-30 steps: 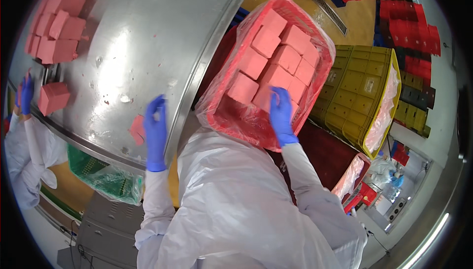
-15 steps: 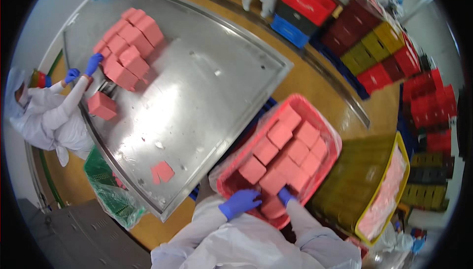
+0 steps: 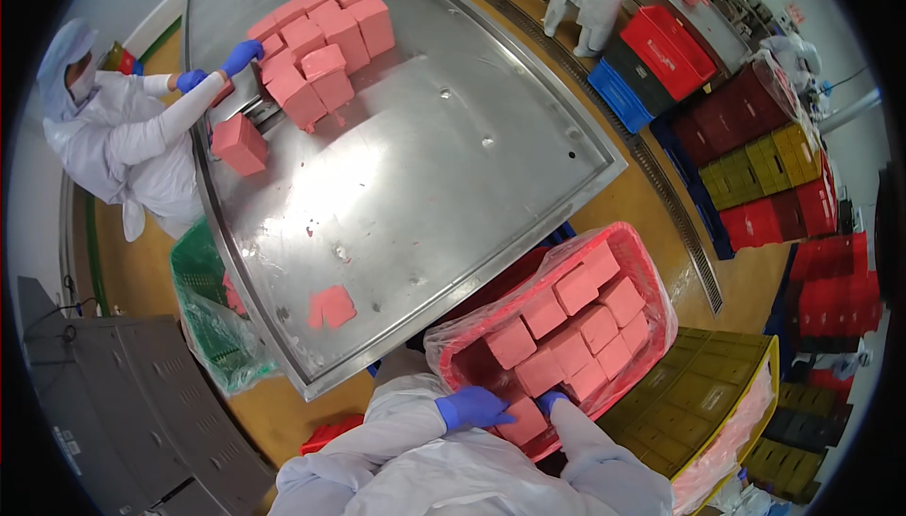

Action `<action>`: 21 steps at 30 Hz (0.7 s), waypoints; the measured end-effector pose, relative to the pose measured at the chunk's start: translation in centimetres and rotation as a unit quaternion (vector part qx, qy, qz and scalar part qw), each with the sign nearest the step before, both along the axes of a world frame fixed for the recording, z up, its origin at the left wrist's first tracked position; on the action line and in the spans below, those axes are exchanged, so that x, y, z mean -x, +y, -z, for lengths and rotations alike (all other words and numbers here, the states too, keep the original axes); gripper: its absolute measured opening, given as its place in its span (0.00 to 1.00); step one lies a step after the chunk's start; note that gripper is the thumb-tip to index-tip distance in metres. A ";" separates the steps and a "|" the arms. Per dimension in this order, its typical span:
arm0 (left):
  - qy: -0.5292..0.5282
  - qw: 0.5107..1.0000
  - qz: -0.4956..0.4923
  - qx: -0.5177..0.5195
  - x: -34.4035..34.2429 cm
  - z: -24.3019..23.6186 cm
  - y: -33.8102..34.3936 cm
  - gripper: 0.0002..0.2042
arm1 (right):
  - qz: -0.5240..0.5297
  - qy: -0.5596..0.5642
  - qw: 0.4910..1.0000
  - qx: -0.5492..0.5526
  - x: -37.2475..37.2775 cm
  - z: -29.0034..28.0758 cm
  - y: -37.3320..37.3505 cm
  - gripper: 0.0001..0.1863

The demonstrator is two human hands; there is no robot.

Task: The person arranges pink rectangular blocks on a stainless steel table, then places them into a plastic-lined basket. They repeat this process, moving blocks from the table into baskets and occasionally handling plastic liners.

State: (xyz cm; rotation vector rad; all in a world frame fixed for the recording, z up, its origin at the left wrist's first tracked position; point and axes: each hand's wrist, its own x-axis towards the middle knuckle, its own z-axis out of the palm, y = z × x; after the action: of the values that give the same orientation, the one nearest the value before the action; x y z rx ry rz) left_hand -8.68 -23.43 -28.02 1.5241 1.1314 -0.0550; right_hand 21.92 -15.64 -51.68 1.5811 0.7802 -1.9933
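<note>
A red crate [image 3: 623, 236] lined with clear plastic stands before me, filled with several pink blocks [image 3: 570, 352] that look like pressed meat. At its near end, one pink block [image 3: 522, 422] sits between my hands. My left hand [image 3: 475, 408], in a blue glove, holds that block's left side with the fingertips over its top edge. From the right, my right hand [image 3: 551, 401], also blue-gloved, reaches down against the same block; its fingertips are partly hidden between blocks.
A steel table [image 3: 425, 176] bears stacked pink blocks [image 3: 326, 34] and flat pink scraps [image 3: 332, 307]. A co-worker [image 3: 132, 129] in white handles blocks at its left side. A green crate [image 3: 203, 275] stands below, an olive bin [image 3: 694, 393] to my right, stacked crates [image 3: 755, 157] beyond.
My view has shifted, so the table and crates sit differently in the picture. Both hands stay at the near block, which now shows more of its top between them.
</note>
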 end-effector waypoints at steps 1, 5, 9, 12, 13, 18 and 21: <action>-0.064 0.996 -0.050 0.035 0.3 -0.2 0.2 0.27 | 0.036 0.021 0.998 0.041 -1.7 0.9 -0.2 0.25; -0.366 0.876 -0.240 0.203 3.1 1.3 -0.2 0.32 | 0.076 0.069 0.994 0.021 1.2 -7.2 -0.9 0.25; -0.525 0.666 -0.352 0.396 10.9 -2.1 0.3 0.30 | 0.155 0.000 0.984 -0.089 8.6 -25.1 -1.1 0.28; -0.605 0.548 -0.392 0.425 15.6 -4.4 -2.0 0.29 | 0.301 0.140 0.926 -0.178 14.7 -31.7 -1.4 0.29; -0.625 0.514 -0.400 0.430 17.0 -5.9 -2.4 0.29 | 0.438 0.139 0.881 -0.109 18.5 -32.9 -1.9 0.30; -0.661 0.483 -0.510 0.265 23.5 -7.0 -4.5 0.32 | 0.355 0.258 0.874 -0.208 30.2 -32.1 -0.6 0.27; -0.716 0.389 -0.560 0.149 29.9 -2.7 -5.3 0.35 | 0.265 0.307 0.881 -0.245 38.2 -32.0 1.0 0.25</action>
State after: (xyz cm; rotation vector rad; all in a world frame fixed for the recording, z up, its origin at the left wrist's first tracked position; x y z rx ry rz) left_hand -38.59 -28.71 -25.33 -0.1949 0.2990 1.5956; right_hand -16.27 -14.64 -19.72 1.5299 1.2758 -2.9617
